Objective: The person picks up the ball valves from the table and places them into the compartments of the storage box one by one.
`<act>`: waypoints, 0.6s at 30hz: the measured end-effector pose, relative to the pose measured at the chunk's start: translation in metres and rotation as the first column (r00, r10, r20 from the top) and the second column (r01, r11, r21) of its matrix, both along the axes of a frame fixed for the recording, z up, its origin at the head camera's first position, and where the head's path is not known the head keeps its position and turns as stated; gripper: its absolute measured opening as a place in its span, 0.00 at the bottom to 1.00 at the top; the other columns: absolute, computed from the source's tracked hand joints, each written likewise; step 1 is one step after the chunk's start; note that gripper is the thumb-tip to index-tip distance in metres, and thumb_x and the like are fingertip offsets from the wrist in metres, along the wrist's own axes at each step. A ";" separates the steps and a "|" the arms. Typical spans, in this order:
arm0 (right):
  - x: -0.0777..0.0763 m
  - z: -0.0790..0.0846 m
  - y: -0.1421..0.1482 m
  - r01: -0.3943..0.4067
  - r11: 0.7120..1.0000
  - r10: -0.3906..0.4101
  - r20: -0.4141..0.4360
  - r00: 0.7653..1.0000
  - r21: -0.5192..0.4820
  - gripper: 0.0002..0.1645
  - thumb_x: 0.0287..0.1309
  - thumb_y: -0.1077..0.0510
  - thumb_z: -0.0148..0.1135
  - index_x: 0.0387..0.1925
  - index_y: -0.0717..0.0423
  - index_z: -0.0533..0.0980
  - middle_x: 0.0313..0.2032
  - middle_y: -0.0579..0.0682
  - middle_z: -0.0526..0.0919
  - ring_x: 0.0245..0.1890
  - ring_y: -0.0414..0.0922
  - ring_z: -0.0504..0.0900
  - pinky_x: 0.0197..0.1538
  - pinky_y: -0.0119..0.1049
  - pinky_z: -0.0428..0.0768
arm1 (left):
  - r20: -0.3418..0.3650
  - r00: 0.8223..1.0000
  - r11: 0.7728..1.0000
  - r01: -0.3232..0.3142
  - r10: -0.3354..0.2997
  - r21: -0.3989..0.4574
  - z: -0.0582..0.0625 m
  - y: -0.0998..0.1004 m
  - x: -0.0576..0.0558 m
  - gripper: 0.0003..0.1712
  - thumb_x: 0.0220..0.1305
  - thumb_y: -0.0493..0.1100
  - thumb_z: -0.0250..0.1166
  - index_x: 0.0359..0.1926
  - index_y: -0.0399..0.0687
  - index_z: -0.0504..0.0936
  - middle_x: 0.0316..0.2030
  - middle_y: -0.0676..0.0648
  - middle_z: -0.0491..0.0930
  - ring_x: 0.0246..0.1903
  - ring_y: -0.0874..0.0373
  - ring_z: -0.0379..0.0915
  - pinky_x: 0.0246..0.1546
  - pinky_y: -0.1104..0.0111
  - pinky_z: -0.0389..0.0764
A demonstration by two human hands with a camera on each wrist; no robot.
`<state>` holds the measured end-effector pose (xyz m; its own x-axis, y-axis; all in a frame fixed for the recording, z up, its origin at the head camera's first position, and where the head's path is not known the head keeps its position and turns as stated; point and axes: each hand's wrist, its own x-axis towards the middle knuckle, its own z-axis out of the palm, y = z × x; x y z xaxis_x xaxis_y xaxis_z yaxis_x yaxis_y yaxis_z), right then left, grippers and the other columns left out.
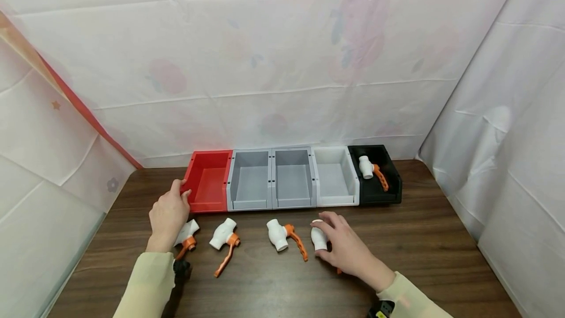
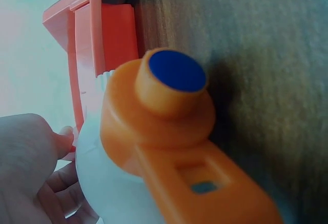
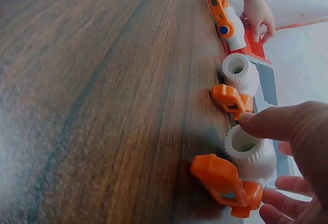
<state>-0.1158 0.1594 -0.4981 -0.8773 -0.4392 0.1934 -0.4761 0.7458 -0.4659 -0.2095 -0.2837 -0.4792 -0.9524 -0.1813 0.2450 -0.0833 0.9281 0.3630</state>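
My left hand (image 1: 169, 215) grips the left wall of the red bin (image 1: 209, 183), thumb and fingers pinching its edge. Under that wrist lies a white ball valve (image 1: 187, 230) with an orange lever, large in the left wrist view. My right hand (image 1: 346, 247) curves round another white ball valve (image 1: 319, 237) on the table, with the thumb at its near end and the index finger at its far end. The hand hides most of that orange lever, which the right wrist view shows. Two more ball valves, one left (image 1: 224, 234) and one right (image 1: 278, 235), lie between the hands.
Right of the red bin stand two grey bins, one left (image 1: 250, 204) and one right (image 1: 295, 201), a white bin (image 1: 337, 200) and a black bin (image 1: 395, 195). Inside the black one is a ball valve (image 1: 366, 167). A pale curtain (image 1: 273, 63) hangs behind the wooden table (image 1: 265, 293).
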 end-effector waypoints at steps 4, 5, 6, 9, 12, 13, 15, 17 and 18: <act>0.000 0.000 0.000 -0.001 1.000 0.001 0.000 1.000 0.002 0.36 0.45 0.53 0.81 0.58 0.48 0.77 0.62 0.54 0.70 0.60 0.53 0.71 0.54 0.50 0.78 | -0.002 1.000 1.000 -0.003 0.003 0.001 0.000 0.001 0.000 0.21 0.71 0.44 0.59 0.62 0.44 0.71 0.33 0.33 0.82 0.21 0.39 0.74 0.16 0.53 0.74; 0.000 0.000 -0.001 -0.001 1.000 0.001 -0.001 1.000 0.003 0.36 0.45 0.53 0.81 0.58 0.49 0.77 0.62 0.54 0.70 0.60 0.53 0.71 0.54 0.50 0.78 | -0.004 1.000 1.000 -0.003 0.003 0.001 0.000 0.001 0.000 0.21 0.71 0.44 0.59 0.62 0.44 0.71 0.33 0.33 0.82 0.21 0.39 0.74 0.16 0.53 0.74; 0.000 0.000 -0.001 -0.002 1.000 0.002 -0.001 1.000 0.004 0.35 0.46 0.53 0.81 0.58 0.49 0.77 0.62 0.54 0.70 0.60 0.53 0.71 0.54 0.49 0.78 | -0.007 1.000 1.000 -0.002 0.002 0.000 0.000 0.001 0.000 0.21 0.71 0.44 0.59 0.62 0.44 0.71 0.33 0.33 0.82 0.21 0.39 0.74 0.16 0.52 0.74; 0.000 0.000 -0.001 0.001 1.000 -0.001 0.002 1.000 0.006 0.33 0.46 0.53 0.80 0.56 0.50 0.79 0.62 0.54 0.70 0.59 0.51 0.71 0.54 0.49 0.78 | -0.014 1.000 1.000 0.000 0.000 -0.001 0.000 0.001 0.001 0.21 0.71 0.44 0.59 0.61 0.44 0.71 0.33 0.33 0.82 0.21 0.39 0.74 0.16 0.52 0.74; 0.001 0.000 -0.001 0.004 1.000 -0.004 0.007 1.000 0.018 0.31 0.47 0.53 0.80 0.55 0.49 0.80 0.62 0.54 0.70 0.57 0.50 0.71 0.54 0.47 0.78 | -0.018 1.000 1.000 0.000 0.000 -0.001 -0.001 0.001 0.001 0.21 0.71 0.44 0.59 0.61 0.44 0.71 0.32 0.33 0.82 0.20 0.38 0.74 0.15 0.53 0.73; 0.001 -0.001 -0.001 0.004 1.000 -0.004 0.008 1.000 0.024 0.30 0.47 0.54 0.79 0.54 0.49 0.80 0.62 0.54 0.70 0.57 0.49 0.72 0.53 0.47 0.78 | -0.019 1.000 1.000 0.000 0.000 -0.001 -0.001 0.001 0.001 0.21 0.71 0.44 0.59 0.61 0.44 0.71 0.31 0.33 0.82 0.20 0.38 0.74 0.15 0.53 0.73; 0.001 -0.001 -0.001 0.004 0.999 -0.005 0.012 1.000 0.037 0.29 0.49 0.54 0.79 0.54 0.48 0.81 0.63 0.54 0.71 0.57 0.49 0.72 0.54 0.46 0.78 | -0.020 1.000 1.000 0.001 -0.001 -0.001 -0.001 0.001 0.000 0.20 0.72 0.44 0.59 0.61 0.43 0.71 0.30 0.34 0.82 0.20 0.39 0.74 0.14 0.54 0.73; 0.001 0.000 -0.001 0.002 0.999 -0.002 0.017 1.000 0.048 0.28 0.50 0.55 0.78 0.54 0.48 0.81 0.63 0.55 0.71 0.57 0.50 0.72 0.54 0.47 0.78 | -0.020 1.000 1.000 0.001 -0.001 -0.001 -0.001 0.000 0.000 0.20 0.72 0.44 0.60 0.61 0.43 0.71 0.30 0.34 0.81 0.19 0.39 0.74 0.14 0.54 0.72; 0.000 0.000 -0.001 0.001 0.999 -0.002 0.018 1.000 0.054 0.28 0.50 0.55 0.78 0.55 0.48 0.81 0.63 0.56 0.71 0.58 0.50 0.72 0.54 0.47 0.78 | -0.019 1.000 1.000 0.001 -0.001 -0.001 -0.001 0.000 0.000 0.21 0.72 0.45 0.60 0.61 0.43 0.71 0.29 0.34 0.81 0.19 0.40 0.73 0.14 0.54 0.72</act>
<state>-0.1155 0.1587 -0.4980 -0.8812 -0.4473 0.1532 -0.4667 0.7710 -0.4333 -0.2099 -0.2833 -0.4803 -0.9478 -0.1800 0.2631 -0.0755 0.9286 0.3633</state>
